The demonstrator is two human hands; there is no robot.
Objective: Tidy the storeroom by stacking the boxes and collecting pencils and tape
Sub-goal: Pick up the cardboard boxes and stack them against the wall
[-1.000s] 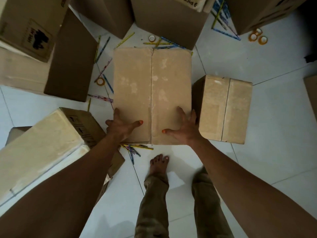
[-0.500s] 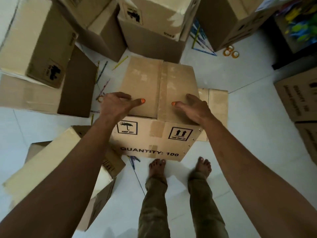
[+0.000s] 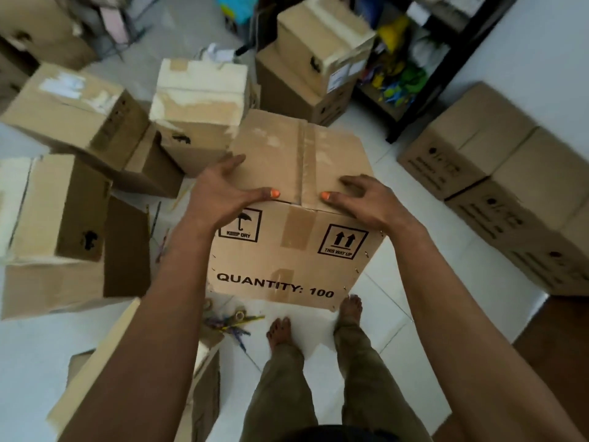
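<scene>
- A person, seen from their own head looking down, holds a brown cardboard box printed "QUANTITY: 100" [image 3: 296,199] in front of their body, at the centre of the view.
- The left hand [image 3: 220,194] grips the box's left side, thumb lying across the taped top edge; the right hand [image 3: 363,199] grips the right side the same way.
- A second ago this box sat flat on the white tiled floor [image 3: 446,282], showing only its top. It is now lifted clear, with its printed front face visible above the person's bare feet.
- The view has also swung upward, revealing more of the storeroom: a row of printed cardboard boxes along the wall [image 3: 497,186] at three o'clock, and a two-box stack [image 3: 315,65] at twelve o'clock.
- Tumbled boxes lie at nine and ten o'clock.
- A scatter of coloured pencils with a roll of tape [image 3: 234,319] lies on the floor at six o'clock, beside the left foot, not yet collected.
- Judging by the lift, the stacking step is under way; the destination is unclear.
</scene>
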